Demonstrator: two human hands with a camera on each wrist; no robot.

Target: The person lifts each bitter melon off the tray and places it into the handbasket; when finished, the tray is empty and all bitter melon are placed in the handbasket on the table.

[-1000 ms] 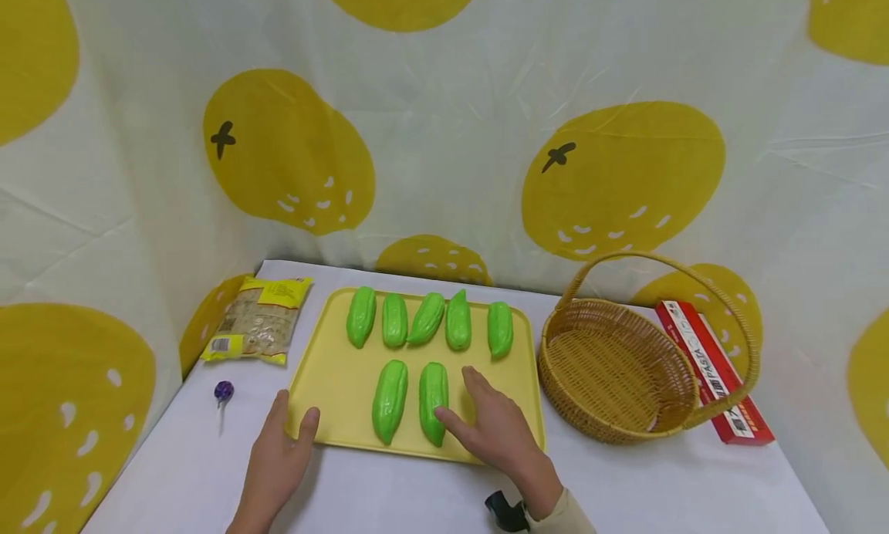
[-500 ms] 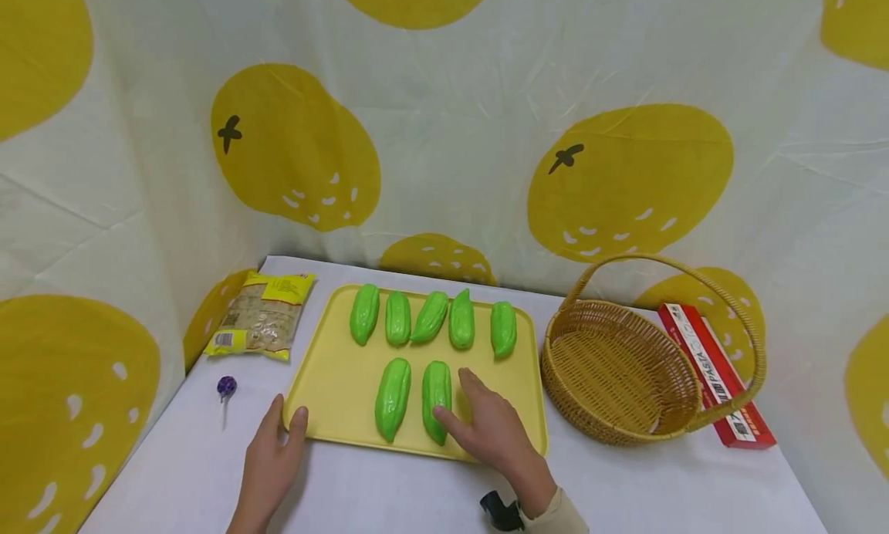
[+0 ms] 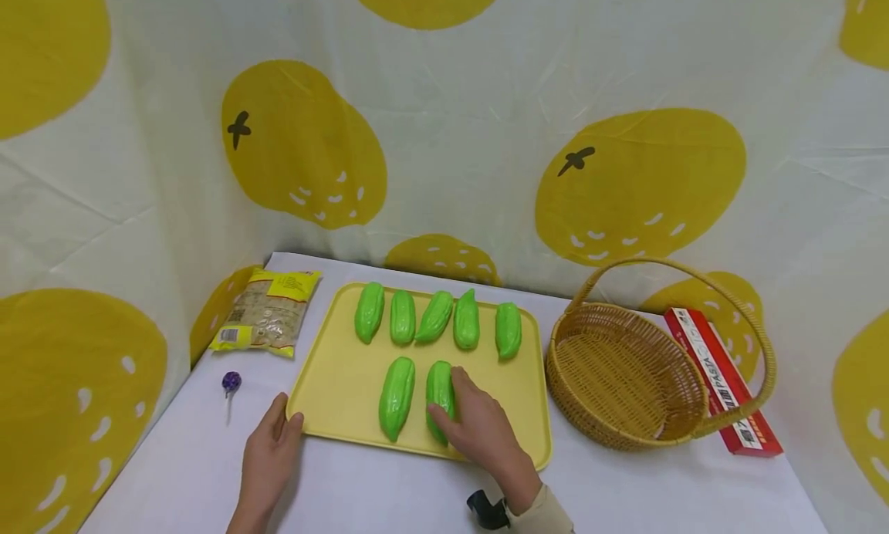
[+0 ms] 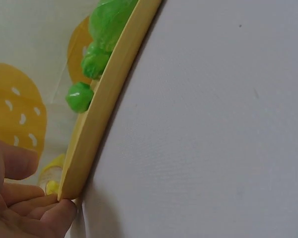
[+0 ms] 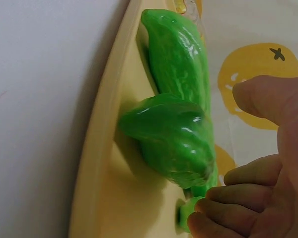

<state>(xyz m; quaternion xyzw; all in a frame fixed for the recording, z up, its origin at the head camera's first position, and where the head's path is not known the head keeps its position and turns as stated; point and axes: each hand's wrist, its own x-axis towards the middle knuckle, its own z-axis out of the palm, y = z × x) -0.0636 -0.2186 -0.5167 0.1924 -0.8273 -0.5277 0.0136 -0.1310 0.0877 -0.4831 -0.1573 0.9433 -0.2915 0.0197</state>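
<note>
- Left hand, thumb apart, fingers touching the tray's corner.
- Right hand, spread wide beside a green gourd; a clumsy nudge might roll it leftward.

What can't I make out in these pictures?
Red box, head view: the basket handle hides part of it.
Front right green vegetable, head view: the right hand covers part.
Bag, head view: fine print too small to read.
Left hand, left wrist view: cut off by the left and bottom edges.
Tray, left wrist view: cut off by the top edge.
</note>
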